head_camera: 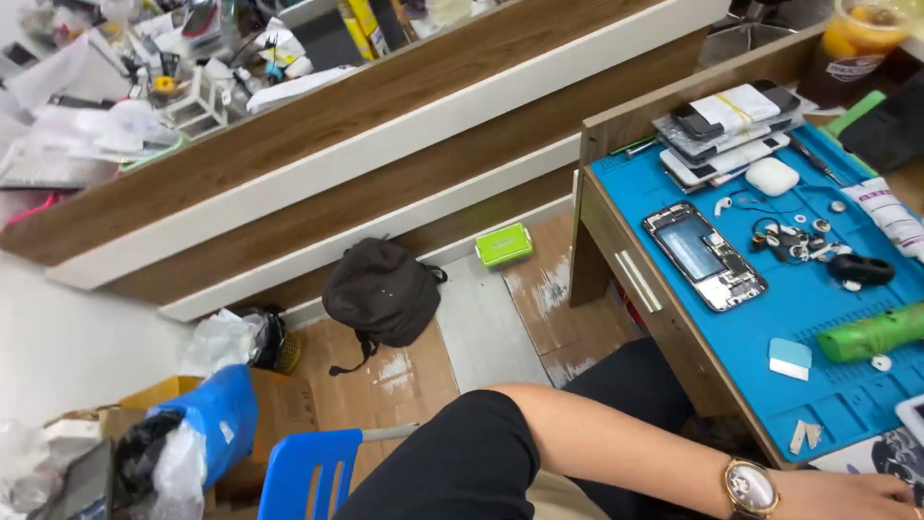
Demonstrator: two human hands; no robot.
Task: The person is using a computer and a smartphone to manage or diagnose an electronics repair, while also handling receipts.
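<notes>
- Wooden flooring with worn pale patches runs below a long shelf of brown and white boards; a blue repair mat (pixel 818 318) covers the desk at the right.
- One hand (pixel 852 496) shows at the bottom right edge, with a round wristwatch (pixel 751 487) on its wrist and a black sleeve (pixel 462 462) further back along the arm. Which hand it is cannot be told, and its fingers are cut off by the picture edge, so whether they lie apart or closed on anything cannot be told either.
- Just above the hand, two small pale picks (pixel 805 436) lie on the mat.
- Further up from the hand sit a light blue block (pixel 790 357) and a green cylindrical tool (pixel 871 333).
- Well beyond the hand, an opened phone (pixel 705 255) lies face up, with small loose parts (pixel 794 241) beside it.
- Far left of the hand, a black backpack (pixel 382 294) rests on the floor.
</notes>
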